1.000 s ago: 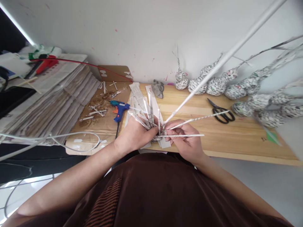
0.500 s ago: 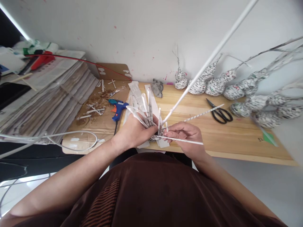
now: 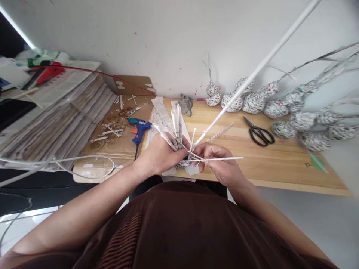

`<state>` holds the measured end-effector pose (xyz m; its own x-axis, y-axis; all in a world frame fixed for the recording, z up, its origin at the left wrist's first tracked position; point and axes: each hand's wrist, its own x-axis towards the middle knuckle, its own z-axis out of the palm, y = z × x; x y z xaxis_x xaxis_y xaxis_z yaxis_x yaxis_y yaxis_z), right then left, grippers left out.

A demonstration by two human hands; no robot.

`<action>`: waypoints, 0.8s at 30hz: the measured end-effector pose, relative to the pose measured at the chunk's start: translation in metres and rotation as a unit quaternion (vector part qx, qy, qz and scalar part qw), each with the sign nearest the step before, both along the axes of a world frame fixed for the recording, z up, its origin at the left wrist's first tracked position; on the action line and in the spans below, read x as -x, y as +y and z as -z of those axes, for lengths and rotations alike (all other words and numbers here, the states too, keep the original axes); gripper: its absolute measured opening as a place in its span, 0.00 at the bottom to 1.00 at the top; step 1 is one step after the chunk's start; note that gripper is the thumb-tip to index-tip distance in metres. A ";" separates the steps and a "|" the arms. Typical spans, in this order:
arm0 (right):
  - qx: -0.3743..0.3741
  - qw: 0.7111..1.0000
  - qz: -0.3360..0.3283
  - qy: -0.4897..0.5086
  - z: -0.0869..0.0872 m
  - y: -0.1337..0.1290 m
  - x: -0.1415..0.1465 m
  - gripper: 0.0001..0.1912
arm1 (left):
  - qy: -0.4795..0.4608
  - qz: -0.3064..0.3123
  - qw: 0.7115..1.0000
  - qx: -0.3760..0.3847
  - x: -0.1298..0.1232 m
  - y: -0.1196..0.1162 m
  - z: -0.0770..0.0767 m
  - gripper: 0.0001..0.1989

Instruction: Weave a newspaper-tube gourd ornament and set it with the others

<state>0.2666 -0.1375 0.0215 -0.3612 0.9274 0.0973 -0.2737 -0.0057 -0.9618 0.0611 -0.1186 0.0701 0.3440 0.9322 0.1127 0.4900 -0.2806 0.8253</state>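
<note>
My left hand [image 3: 164, 153] is closed around a small weaving of rolled newspaper [image 3: 182, 163], whose upright paper tubes [image 3: 177, 125] fan out above my fingers. At its right side my right hand [image 3: 220, 160] is closed, its fingertips pinching a thin paper tube [image 3: 224, 158] that points right. A long white paper tube [image 3: 260, 67] rises from the weaving toward the upper right. Another printed tube [image 3: 220, 132] slants out behind my right hand. My fingers hide most of the woven part.
Black scissors [image 3: 259, 132] lie on the wooden table [image 3: 280, 164]. Several woven paper gourds [image 3: 254, 102] line the wall. At left are a blue glue gun [image 3: 138, 130], paper scraps on cardboard [image 3: 123, 144], a tall newspaper stack [image 3: 81, 104] and a white cable [image 3: 92, 157].
My right hand has shifted slightly and turned its pinch at the weaving. The long white tube has swung right, while the printed tube behind has moved left, away from the scissors.
</note>
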 end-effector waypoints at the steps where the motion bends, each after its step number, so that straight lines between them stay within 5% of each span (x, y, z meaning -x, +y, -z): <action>1: -0.011 1.000 0.003 -0.012 -0.001 0.000 0.000 0.15 | 0.005 0.002 1.000 0.001 -0.001 0.000 -0.001 0.05; 6: -0.061 0.994 -0.013 -0.094 -0.010 -0.001 -0.003 0.12 | 0.011 0.005 1.000 0.015 -0.003 0.001 -0.003 0.05; 13: -0.134 0.965 0.082 -0.209 -0.018 -0.002 0.004 0.14 | 0.053 0.029 0.996 -0.058 -0.005 0.002 -0.004 0.06; 19: -0.217 0.940 0.151 -0.216 -0.021 -0.004 0.013 0.05 | 0.027 0.008 0.999 -0.023 -0.003 0.003 -0.002 0.07; 24: -0.225 0.950 0.114 -0.182 -0.013 -0.006 0.009 0.07 | -0.012 0.011 1.000 0.004 -0.001 0.005 0.000 0.05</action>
